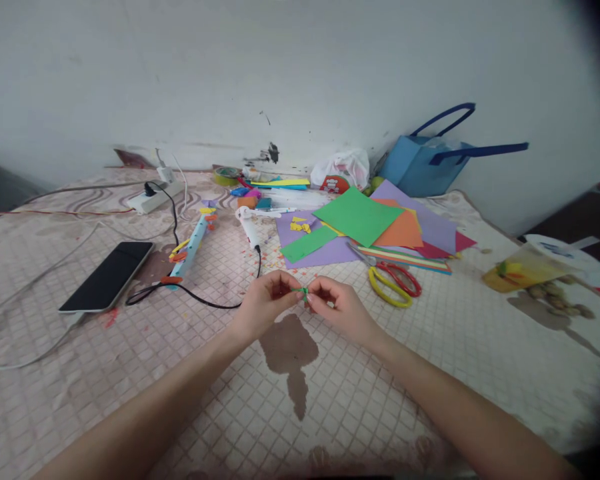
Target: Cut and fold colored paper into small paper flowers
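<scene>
Between my fingertips is a small green piece of paper (304, 291), mostly covered by the fingers. My left hand (267, 300) pinches its left side, and my right hand (337, 305) pinches it from the right. Both hands are just above the patterned tablecloth (350, 407). Beyond them lie a green paper sheet (357, 217) and a green strip (310, 244) on purple paper (325, 257). Scissors with red and yellow handles (391, 293) rest to the right. Left of centre, a white glue gun (249, 228) lies with its black cord running near my left hand.
At left are a phone (109, 277), a power strip (155, 197) and a light blue strip with coloured paper pieces (193, 247). A blue bag (423, 167) and a plastic bag (343, 170) stand by the wall. A yellowish container (505, 273) is at right.
</scene>
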The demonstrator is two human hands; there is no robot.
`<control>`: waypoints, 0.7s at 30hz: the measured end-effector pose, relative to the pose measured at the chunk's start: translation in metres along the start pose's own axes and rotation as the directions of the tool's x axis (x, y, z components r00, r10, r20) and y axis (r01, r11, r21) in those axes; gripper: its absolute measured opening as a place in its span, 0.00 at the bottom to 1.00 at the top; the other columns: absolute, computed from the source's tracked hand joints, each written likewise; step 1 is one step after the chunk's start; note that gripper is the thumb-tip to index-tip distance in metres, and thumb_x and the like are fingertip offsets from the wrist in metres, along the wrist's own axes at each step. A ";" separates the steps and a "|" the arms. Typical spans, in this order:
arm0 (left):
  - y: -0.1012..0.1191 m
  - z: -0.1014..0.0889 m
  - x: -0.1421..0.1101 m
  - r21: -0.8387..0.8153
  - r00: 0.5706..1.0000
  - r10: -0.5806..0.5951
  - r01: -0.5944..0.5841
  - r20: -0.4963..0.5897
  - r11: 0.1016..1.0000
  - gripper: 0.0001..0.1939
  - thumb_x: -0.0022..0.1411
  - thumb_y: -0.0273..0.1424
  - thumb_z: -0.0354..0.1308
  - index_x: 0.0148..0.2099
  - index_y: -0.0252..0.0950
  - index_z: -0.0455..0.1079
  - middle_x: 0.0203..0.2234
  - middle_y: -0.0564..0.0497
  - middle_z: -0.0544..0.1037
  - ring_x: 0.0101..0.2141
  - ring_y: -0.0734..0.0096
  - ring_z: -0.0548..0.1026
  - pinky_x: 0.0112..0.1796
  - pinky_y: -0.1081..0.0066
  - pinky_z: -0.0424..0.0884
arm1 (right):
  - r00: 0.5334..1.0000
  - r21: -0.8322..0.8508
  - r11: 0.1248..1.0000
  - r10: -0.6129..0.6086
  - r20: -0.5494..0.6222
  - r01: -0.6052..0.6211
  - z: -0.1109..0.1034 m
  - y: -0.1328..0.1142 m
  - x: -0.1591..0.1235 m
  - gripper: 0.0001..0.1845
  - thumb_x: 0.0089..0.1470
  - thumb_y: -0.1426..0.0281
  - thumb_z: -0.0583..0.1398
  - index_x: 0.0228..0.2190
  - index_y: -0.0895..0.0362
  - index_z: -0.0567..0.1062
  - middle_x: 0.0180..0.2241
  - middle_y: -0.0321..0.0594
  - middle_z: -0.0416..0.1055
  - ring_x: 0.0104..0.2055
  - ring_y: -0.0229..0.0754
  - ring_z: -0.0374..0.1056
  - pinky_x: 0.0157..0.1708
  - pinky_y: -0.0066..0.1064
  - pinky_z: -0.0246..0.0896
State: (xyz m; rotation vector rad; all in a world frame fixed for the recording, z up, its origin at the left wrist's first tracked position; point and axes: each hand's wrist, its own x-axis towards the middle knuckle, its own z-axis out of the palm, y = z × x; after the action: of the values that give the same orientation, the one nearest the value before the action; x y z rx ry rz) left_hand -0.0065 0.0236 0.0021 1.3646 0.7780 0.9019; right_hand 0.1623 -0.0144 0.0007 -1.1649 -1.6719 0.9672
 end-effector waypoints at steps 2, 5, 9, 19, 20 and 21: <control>0.000 0.000 0.000 -0.027 1.000 0.006 -0.006 -0.004 1.000 0.11 0.49 0.29 0.64 0.34 0.33 0.67 0.25 0.54 0.72 0.28 0.76 0.72 0.30 0.74 0.67 | 1.000 -0.004 1.000 0.002 0.007 -0.002 0.000 0.000 0.000 0.05 0.54 0.71 0.55 0.27 0.56 0.68 0.25 0.34 0.65 0.27 0.35 0.62 0.28 0.28 0.59; -0.001 0.000 0.001 -0.037 1.000 0.011 -0.011 -0.001 0.999 0.13 0.48 0.29 0.64 0.36 0.33 0.66 0.25 0.53 0.72 0.28 0.75 0.72 0.31 0.73 0.67 | 0.999 0.039 0.998 0.040 0.003 -0.040 0.000 0.001 0.000 0.04 0.54 0.69 0.55 0.29 0.55 0.68 0.26 0.34 0.65 0.27 0.35 0.63 0.28 0.28 0.60; -0.002 0.000 0.002 -0.002 1.000 0.019 -0.019 0.011 1.000 0.13 0.47 0.28 0.64 0.36 0.33 0.66 0.25 0.53 0.73 0.27 0.75 0.72 0.30 0.73 0.67 | 0.998 0.083 0.994 0.069 0.004 -0.069 0.000 0.001 0.001 0.06 0.54 0.67 0.56 0.28 0.55 0.68 0.24 0.33 0.64 0.26 0.35 0.63 0.27 0.28 0.60; 0.000 -0.001 0.001 0.058 1.000 -0.014 0.013 0.013 0.998 0.15 0.46 0.28 0.64 0.37 0.32 0.66 0.26 0.52 0.72 0.27 0.76 0.71 0.29 0.74 0.65 | 0.998 0.114 0.991 0.061 0.031 -0.064 0.000 0.000 0.000 0.07 0.55 0.66 0.56 0.28 0.56 0.68 0.26 0.34 0.65 0.27 0.35 0.63 0.28 0.27 0.61; 0.001 -0.001 0.001 0.064 1.000 -0.023 0.022 0.015 0.998 0.15 0.47 0.28 0.64 0.37 0.31 0.66 0.26 0.52 0.72 0.27 0.76 0.71 0.28 0.74 0.65 | 0.997 0.117 0.991 0.060 0.040 -0.064 -0.001 0.000 0.000 0.07 0.55 0.66 0.56 0.29 0.56 0.68 0.26 0.34 0.65 0.27 0.34 0.63 0.28 0.27 0.61; 0.001 -0.001 0.001 0.074 0.999 -0.031 0.030 0.017 0.997 0.15 0.47 0.29 0.64 0.38 0.31 0.66 0.25 0.53 0.72 0.26 0.76 0.70 0.28 0.74 0.65 | 0.997 0.119 0.991 0.059 0.046 -0.064 -0.001 0.000 0.000 0.07 0.55 0.66 0.56 0.29 0.56 0.68 0.26 0.35 0.65 0.27 0.34 0.63 0.28 0.27 0.61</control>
State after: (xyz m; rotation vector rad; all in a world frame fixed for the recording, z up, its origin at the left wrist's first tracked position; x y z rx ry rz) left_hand -0.0072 0.0247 0.0034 1.4201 0.8228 0.8431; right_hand 0.1630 -0.0146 0.0008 -1.1276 -1.5953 1.1227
